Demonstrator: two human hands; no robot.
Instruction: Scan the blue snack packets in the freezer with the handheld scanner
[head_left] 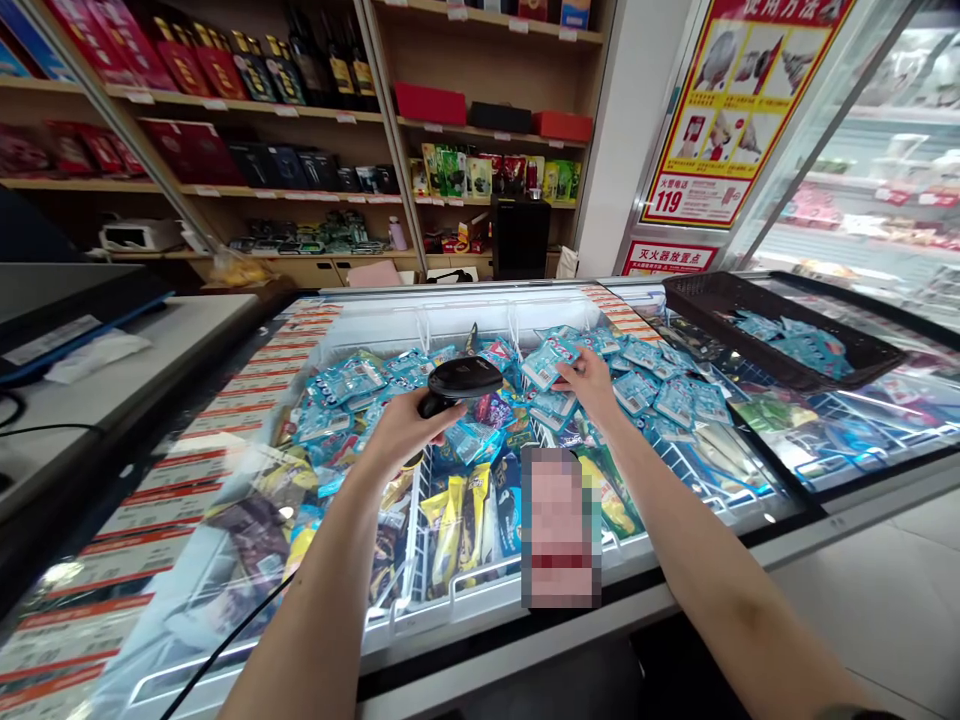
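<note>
My left hand [411, 428] is wrapped round the handle of a black handheld barcode scanner [466, 374], held above the freezer. To its right, my right hand [591, 388] pinches a light-blue ice cream packet [547, 362] at its right edge. Below and around both hands lie many similar blue packets [637, 392], heaped in the chest freezer's wire baskets. Several yellow-wrapped ice creams [461, 520] rest in the front middle basket. The scanner's trigger side and part of its handle are hidden by my fingers.
A black plastic basket [694, 292] holding more blue packets sits at the right. A blurred-out phone-shaped item [561, 530] lies at the freezer's front rim. Price labels [180, 480] line the left glass. A black cable [232, 640] runs past my left forearm. Stocked shelves [247, 105] stand behind.
</note>
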